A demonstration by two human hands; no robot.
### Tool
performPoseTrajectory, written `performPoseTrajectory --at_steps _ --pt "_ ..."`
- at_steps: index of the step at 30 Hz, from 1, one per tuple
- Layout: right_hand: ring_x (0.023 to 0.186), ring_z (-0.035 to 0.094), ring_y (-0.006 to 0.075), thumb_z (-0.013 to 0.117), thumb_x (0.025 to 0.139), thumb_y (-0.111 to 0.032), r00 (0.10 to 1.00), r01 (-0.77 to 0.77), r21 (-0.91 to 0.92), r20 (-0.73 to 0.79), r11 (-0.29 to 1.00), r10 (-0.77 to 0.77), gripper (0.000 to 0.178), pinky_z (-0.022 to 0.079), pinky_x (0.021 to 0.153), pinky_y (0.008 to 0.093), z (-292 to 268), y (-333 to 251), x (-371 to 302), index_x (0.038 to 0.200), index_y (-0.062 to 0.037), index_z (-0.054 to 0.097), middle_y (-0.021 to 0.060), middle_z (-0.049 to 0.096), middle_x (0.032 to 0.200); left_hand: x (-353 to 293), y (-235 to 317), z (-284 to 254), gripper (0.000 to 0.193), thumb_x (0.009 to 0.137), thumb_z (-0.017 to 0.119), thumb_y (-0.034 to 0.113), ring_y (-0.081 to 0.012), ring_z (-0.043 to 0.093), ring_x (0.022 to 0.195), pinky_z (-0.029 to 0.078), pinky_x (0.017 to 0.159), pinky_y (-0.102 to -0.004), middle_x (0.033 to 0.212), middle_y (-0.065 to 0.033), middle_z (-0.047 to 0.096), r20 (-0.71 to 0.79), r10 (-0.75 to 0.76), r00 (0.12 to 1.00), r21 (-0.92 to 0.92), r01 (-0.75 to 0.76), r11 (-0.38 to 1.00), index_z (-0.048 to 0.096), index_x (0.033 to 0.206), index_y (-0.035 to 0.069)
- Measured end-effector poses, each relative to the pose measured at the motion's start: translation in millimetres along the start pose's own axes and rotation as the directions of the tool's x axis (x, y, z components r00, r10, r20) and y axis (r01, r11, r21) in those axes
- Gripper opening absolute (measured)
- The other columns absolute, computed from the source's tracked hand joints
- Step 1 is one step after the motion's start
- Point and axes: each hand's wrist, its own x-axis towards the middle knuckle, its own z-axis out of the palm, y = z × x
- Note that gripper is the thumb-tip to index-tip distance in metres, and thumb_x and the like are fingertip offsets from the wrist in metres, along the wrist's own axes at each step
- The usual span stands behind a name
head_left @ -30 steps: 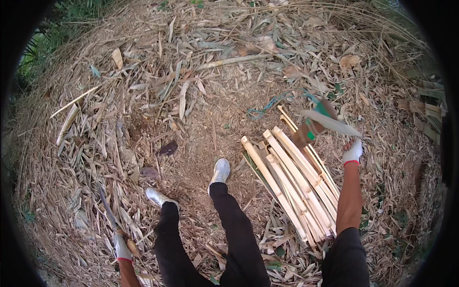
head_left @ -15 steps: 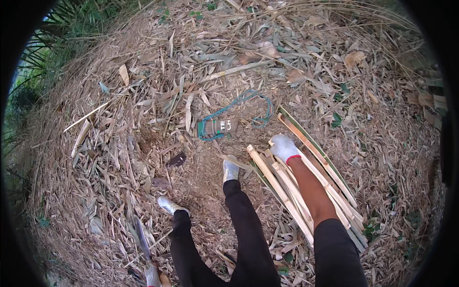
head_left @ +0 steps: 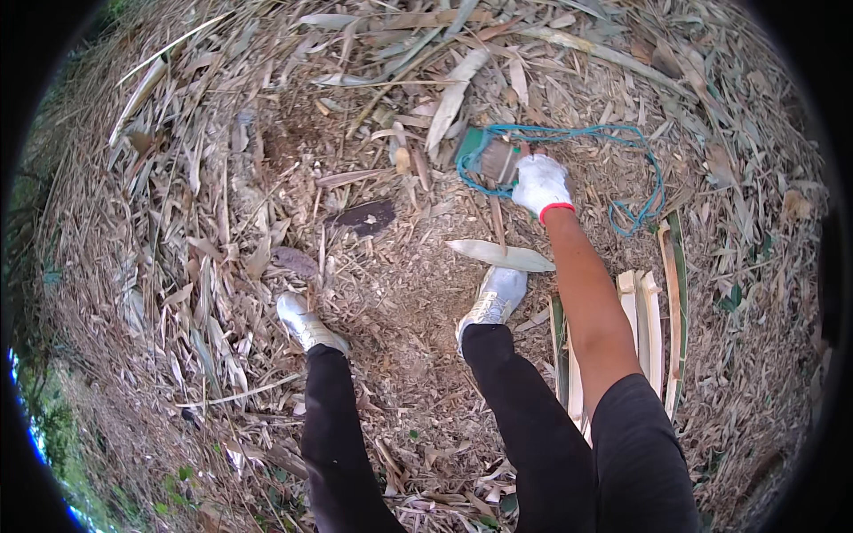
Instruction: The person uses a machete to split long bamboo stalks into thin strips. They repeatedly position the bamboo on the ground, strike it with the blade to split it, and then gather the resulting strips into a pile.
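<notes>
My right hand (head_left: 541, 184), in a white glove with a red cuff, reaches forward and closes on the right end of a flat brown-and-green block (head_left: 499, 163). Part of the block is hidden by the glove. A blue cord (head_left: 586, 132) is attached to it and loops out over the litter to the right. Split bamboo strips (head_left: 651, 333) lie lengthwise beneath and beside my right forearm, which covers some of them. My left hand is out of view.
My silver shoes (head_left: 494, 300) stand on ground covered in dry leaves and chips. A broad pale leaf sheath (head_left: 502, 256) lies across the tip of my right shoe. Dark flat pieces (head_left: 362, 217) lie ahead of my left shoe. A long stick (head_left: 609, 57) lies farther off.
My right hand has left the bamboo strips and moved forward to the brown-and-green block. The view has shifted, and my left hand with the long blade has gone out of sight.
</notes>
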Motion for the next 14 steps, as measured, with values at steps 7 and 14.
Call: performPoseTrajectory --at_steps 7,14 --pt "0.09 0.066 0.0417 0.072 0.064 -0.021 0.992 0.083 0.388 -0.118 0.918 -0.04 0.059 0.053 0.083 0.0459 -131 -20 -173 0.115 0.0057 0.059 0.0265 0.068 0.093 -196 -123 -84 0.028 0.089 0.057 0.028 -0.035 0.062 0.085 0.049 0.072 -0.0424 0.094 -0.0155 0.064 0.152 0.046 0.987 0.197 -0.076 0.977 0.061 0.108 0.008" --pt "0.064 0.045 0.0079 0.062 0.073 -0.002 0.849 0.365 0.921 -0.39 0.139 0.358 0.034 0.036 0.053 0.0228 -360 39 -391 0.106 -0.0045 0.053 -0.0019 0.05 0.081 -557 -323 -187 0.03 0.089 0.057 0.027 -0.0414 0.065 0.092 0.051 0.078 -0.0459 0.101 -0.0205 0.066 0.263 0.121 0.957 0.405 -0.224 0.886 0.06 0.111 0.008"
